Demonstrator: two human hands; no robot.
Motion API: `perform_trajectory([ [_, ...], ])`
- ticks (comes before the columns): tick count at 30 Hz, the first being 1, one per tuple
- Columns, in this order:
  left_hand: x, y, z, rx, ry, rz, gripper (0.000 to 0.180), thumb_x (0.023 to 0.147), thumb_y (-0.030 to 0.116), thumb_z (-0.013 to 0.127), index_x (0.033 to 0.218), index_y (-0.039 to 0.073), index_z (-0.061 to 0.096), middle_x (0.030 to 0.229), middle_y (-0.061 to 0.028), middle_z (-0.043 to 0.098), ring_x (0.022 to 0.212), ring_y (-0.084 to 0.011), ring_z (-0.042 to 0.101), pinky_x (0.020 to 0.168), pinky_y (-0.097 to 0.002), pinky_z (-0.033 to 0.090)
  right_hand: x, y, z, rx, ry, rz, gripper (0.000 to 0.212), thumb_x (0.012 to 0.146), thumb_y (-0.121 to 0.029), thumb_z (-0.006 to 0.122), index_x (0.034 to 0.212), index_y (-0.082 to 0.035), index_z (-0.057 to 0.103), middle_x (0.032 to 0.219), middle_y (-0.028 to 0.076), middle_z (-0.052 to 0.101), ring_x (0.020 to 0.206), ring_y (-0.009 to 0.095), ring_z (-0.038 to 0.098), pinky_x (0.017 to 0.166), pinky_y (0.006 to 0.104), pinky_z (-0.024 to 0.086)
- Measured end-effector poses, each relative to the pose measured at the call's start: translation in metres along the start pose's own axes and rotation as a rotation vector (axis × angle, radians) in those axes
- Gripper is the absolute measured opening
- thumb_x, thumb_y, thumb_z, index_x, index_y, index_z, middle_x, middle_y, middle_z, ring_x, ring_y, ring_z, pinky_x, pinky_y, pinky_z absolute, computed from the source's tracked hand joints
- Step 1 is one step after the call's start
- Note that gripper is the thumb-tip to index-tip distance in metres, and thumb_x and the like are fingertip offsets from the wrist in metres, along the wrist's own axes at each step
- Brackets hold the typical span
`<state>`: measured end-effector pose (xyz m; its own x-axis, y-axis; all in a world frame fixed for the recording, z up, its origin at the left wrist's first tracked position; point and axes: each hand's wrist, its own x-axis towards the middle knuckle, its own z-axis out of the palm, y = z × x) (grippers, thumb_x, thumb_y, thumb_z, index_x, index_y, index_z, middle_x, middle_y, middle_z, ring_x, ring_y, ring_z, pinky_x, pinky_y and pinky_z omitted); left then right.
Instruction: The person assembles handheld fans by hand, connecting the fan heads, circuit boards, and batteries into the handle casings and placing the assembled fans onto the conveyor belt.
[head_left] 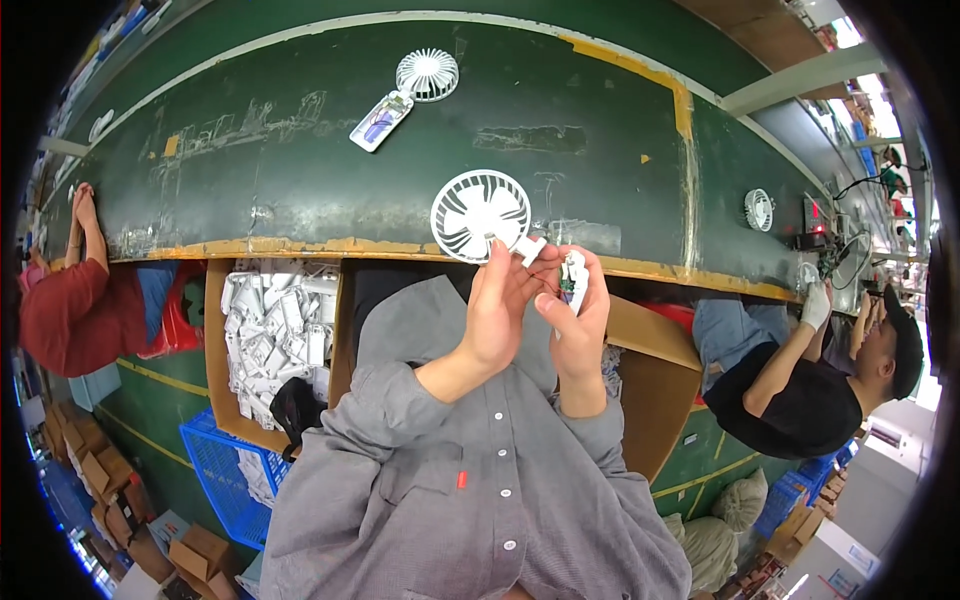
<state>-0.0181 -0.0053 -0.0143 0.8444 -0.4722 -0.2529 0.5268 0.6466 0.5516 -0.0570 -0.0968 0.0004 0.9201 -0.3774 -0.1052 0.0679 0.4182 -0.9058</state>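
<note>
Just over the near table edge, my left hand (490,325) is closed on a white round fan head (470,212) with a slotted guard and broad blades. A short white neck piece (530,250) juts out from the fan head by my fingers. Beside it, my right hand (582,340) grips a white fan handle (574,272) whose inside shows a green circuit board and a bluish-purple part. The two pieces are close together; whether wires join them cannot be made out. Farther up the green table lies another small fan (427,75) with its handle opened.
A cardboard box full of white plastic parts (285,325) stands at left below the table edge, a blue crate (225,480) beside it. Another cardboard box (655,350) is at right. Co-workers sit at left (80,310) and right (800,400). One more fan (759,210) lies at far right.
</note>
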Motion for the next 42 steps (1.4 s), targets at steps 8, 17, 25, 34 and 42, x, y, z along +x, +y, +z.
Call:
perform_trajectory([
  [8,0.008,0.008,-0.005,-0.06,0.07,0.022,0.05,0.102,0.05,0.031,0.115,0.004,0.046,0.117,-0.0192,0.06,0.11,-0.0291,0.059,0.097,-0.0417,0.046,0.001,0.004,-0.022,0.361,-0.117,0.175,0.043,0.08,-0.02,0.057,0.118,-0.001,0.052,0.074,0.004,0.049,0.065,0.015,0.048,0.066,0.0327,0.042],
  [17,0.002,0.021,-0.006,0.278,-0.141,0.153,0.02,0.093,0.004,0.054,0.113,0.001,0.05,0.112,-0.0096,0.059,0.087,-0.0085,0.057,0.072,-0.0228,0.049,-0.004,0.005,-0.023,0.393,-0.229,0.188,0.059,0.083,-0.041,0.06,0.12,0.002,0.044,0.114,0.013,0.058,0.101,0.023,0.06,0.088,0.0322,0.047],
  [25,0.0,0.031,-0.013,0.766,-0.312,0.291,0.019,0.092,0.003,0.051,0.108,-0.002,0.06,0.097,-0.0086,0.065,0.056,-0.0045,0.058,0.046,-0.0195,0.046,-0.01,0.006,-0.026,0.077,-0.35,0.386,0.035,0.094,-0.016,0.048,0.121,0.006,0.05,0.103,0.011,0.059,0.089,0.018,0.061,0.078,0.0283,0.048],
  [34,-0.007,0.028,-0.023,0.906,-0.393,0.513,0.033,0.09,0.004,0.052,0.122,-0.004,0.054,0.102,-0.0112,0.066,0.068,-0.0142,0.066,0.057,-0.0268,0.053,-0.017,0.016,-0.038,0.012,-0.371,0.463,0.024,0.096,-0.014,0.047,0.086,0.003,0.06,0.073,0.009,0.06,0.066,0.015,0.058,0.061,0.0278,0.045],
  [42,-0.027,0.046,-0.019,1.2,-0.202,0.37,0.034,0.086,0.02,0.064,0.112,-0.001,0.062,0.096,-0.0181,0.066,0.085,-0.0332,0.064,0.075,-0.0382,0.052,-0.01,0.0,-0.022,0.369,-0.206,0.107,0.021,0.099,-0.021,0.043,0.086,-0.006,0.049,0.066,0.001,0.041,0.069,0.013,0.04,0.068,0.0284,0.034],
])
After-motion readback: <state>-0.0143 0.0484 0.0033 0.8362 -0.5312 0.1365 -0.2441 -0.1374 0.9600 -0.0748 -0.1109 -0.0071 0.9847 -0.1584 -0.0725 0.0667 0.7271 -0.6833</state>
